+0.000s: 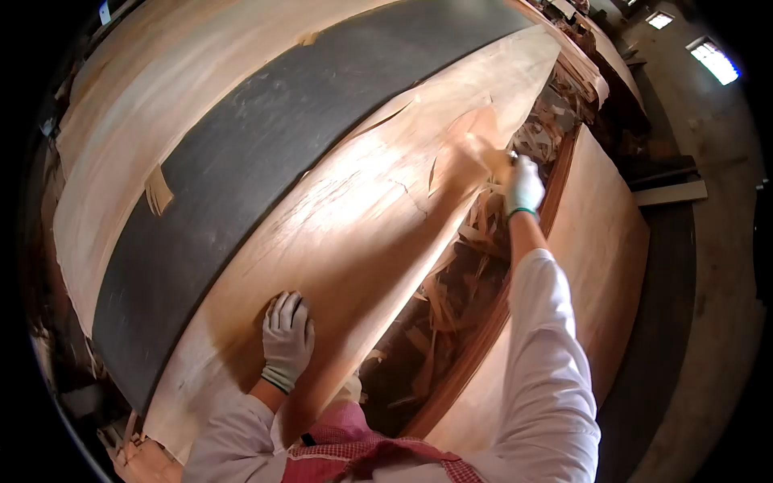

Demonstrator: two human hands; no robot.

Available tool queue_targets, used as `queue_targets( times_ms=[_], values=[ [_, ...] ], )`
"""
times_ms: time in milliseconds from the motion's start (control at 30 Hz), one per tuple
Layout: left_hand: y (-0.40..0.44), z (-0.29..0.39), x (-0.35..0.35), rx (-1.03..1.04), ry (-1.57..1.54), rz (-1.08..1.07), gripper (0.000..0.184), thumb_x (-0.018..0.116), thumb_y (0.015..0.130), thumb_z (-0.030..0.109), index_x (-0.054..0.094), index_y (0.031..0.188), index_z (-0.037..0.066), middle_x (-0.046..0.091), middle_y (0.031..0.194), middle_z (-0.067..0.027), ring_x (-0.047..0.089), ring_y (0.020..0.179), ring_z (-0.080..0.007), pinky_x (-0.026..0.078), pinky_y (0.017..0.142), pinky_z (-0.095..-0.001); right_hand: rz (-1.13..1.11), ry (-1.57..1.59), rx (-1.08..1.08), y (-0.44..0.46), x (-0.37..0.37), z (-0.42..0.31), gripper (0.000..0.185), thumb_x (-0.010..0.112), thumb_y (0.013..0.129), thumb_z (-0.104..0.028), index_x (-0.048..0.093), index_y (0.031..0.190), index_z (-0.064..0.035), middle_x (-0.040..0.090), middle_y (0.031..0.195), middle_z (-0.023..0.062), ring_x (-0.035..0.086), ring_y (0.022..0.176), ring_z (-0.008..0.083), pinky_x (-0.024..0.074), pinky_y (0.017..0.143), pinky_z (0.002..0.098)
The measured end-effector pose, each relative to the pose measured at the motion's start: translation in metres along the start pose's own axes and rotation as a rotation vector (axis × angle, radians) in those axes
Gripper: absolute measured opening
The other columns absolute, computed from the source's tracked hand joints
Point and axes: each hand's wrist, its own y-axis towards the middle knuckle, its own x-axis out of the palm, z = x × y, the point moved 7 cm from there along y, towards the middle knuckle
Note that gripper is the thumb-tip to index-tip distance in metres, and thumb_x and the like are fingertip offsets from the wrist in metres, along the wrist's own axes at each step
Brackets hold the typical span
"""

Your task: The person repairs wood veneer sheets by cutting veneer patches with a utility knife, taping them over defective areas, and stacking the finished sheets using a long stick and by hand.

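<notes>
Left hand point(287, 336) in a pale knit glove, palm down on the near part of a long, pale wood sheet point(322, 237); fingers point(287, 309) stretched out flat, close together. Right hand point(525, 187), gloved too with a green cuff edge, up at the sheet's right-hand edge, well apart from the left; fingers there curled in but blurred, cannot tell what is pinched. Just beside it, a tan blur point(491, 157), too smeared to identify. Sheet lying lengthwise away from the body, with splits and cracks in its surface. To its left, a dark flat band point(233, 145), then another pale sheet point(121, 145), a torn scrap point(159, 191) over the band's edge. To the right, a trough of loose shavings point(435, 322), then a wood stack point(600, 241) with reddish-brown edge. White sleeves point(543, 346), red checked apron point(370, 455) below.
</notes>
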Motion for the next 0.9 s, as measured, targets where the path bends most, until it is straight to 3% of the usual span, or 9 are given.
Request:
queue_targets(
  times_ms=[267, 400, 467, 533, 567, 700, 767, 833, 900],
  values=[
    [-0.001, 0.001, 0.000, -0.008, 0.041, -0.023, 0.038, 0.056, 0.086, 0.019, 0.054, 0.121, 0.004, 0.050, 0.129, -0.0135, 0.042, 0.126, -0.0317, 0.031, 0.109, -0.0475, -0.009, 0.416, 0.230, -0.124, -0.001, 0.062, 0.021, 0.059, 0.087, -0.019, 0.055, 0.095, 0.0009, 0.065, 0.093, 0.0266, 0.064, 0.086, 0.0421, 0.0511, 0.073, 0.0448],
    [-0.004, 0.003, -0.002, -0.009, 0.047, -0.017, 0.039, 0.056, 0.086, 0.017, 0.053, 0.121, 0.003, 0.049, 0.131, -0.0144, 0.042, 0.126, -0.0318, 0.030, 0.109, -0.0466, -0.514, 1.671, 0.680, -0.331, 0.127, 0.033, 0.009, 0.061, 0.086, -0.007, 0.055, 0.091, -0.0027, 0.055, 0.080, 0.0042, 0.052, 0.070, 0.0155, 0.0458, 0.064, 0.0296],
    [-0.006, 0.004, -0.002, 0.014, 0.044, 0.034, 0.038, 0.057, 0.085, 0.017, 0.054, 0.121, 0.005, 0.050, 0.130, -0.0137, 0.042, 0.126, -0.0306, 0.031, 0.109, -0.0451, -0.660, 1.123, 0.550, -0.432, 0.105, -0.005, 0.028, 0.070, 0.082, -0.012, 0.057, 0.103, 0.0020, 0.061, 0.092, 0.0068, 0.055, 0.080, 0.0152, 0.0466, 0.072, 0.0294],
    [-0.009, 0.002, 0.000, 0.027, 0.025, 0.057, 0.037, 0.057, 0.085, 0.016, 0.055, 0.120, 0.007, 0.050, 0.131, -0.0134, 0.043, 0.126, -0.0303, 0.032, 0.109, -0.0440, -0.540, 1.090, 0.439, -0.513, 0.069, -0.023, 0.031, 0.073, 0.082, -0.015, 0.059, 0.106, -0.0027, 0.058, 0.075, 0.0001, 0.050, 0.059, 0.0090, 0.0399, 0.051, 0.0248],
    [-0.013, 0.000, 0.001, 0.030, 0.013, 0.051, 0.036, 0.057, 0.086, 0.015, 0.055, 0.120, 0.007, 0.050, 0.131, -0.0134, 0.043, 0.126, -0.0307, 0.032, 0.108, -0.0437, -0.822, 1.095, 0.632, -0.555, 0.057, -0.024, 0.039, 0.068, 0.085, -0.015, 0.057, 0.117, 0.0036, 0.065, 0.101, 0.0108, 0.060, 0.090, 0.0167, 0.0488, 0.079, 0.0301],
    [-0.056, -0.014, -0.050, 0.025, -0.157, 0.189, 0.036, 0.054, 0.090, 0.016, 0.053, 0.125, 0.006, 0.050, 0.132, -0.0144, 0.044, 0.125, -0.0319, 0.034, 0.107, -0.0417, -0.854, 1.151, 0.741, -0.650, 0.017, 0.020, 0.016, 0.064, 0.087, -0.016, 0.066, 0.096, -0.0032, 0.066, 0.083, 0.0045, 0.061, 0.074, 0.0142, 0.0491, 0.065, 0.0305],
    [-0.110, -0.015, -0.109, 0.021, -0.242, 0.248, 0.034, 0.052, 0.092, 0.014, 0.053, 0.125, 0.003, 0.053, 0.128, -0.0167, 0.046, 0.123, -0.0332, 0.036, 0.104, -0.0425, -0.112, 0.455, -0.483, -0.655, -0.048, 0.032, 0.015, 0.058, 0.093, -0.022, 0.064, 0.092, -0.0080, 0.059, 0.068, 0.0009, 0.053, 0.054, 0.0107, 0.0417, 0.047, 0.0251],
    [-0.185, -0.033, -0.157, -0.028, -0.254, 0.278, 0.033, 0.052, 0.093, 0.014, 0.054, 0.123, 0.002, 0.053, 0.127, -0.0175, 0.047, 0.122, -0.0333, 0.037, 0.103, -0.0429, -0.597, 1.175, 0.704, -0.702, -0.054, 0.080, 0.024, 0.056, 0.095, -0.031, 0.062, 0.081, -0.0126, 0.057, 0.065, 0.0001, 0.050, 0.051, 0.0098, 0.0374, 0.045, 0.0228],
    [-0.273, -0.073, -0.179, -0.100, -0.146, 0.278, 0.032, 0.052, 0.093, 0.013, 0.053, 0.122, 0.001, 0.053, 0.126, -0.0183, 0.047, 0.120, -0.0340, 0.037, 0.102, -0.0425, -0.561, 1.222, 1.029, -0.750, -0.093, 0.098, 0.029, 0.059, 0.093, -0.038, 0.060, 0.080, -0.0119, 0.053, 0.062, -0.0027, 0.045, 0.047, 0.0081, 0.0343, 0.043, 0.0226]
  ],
)
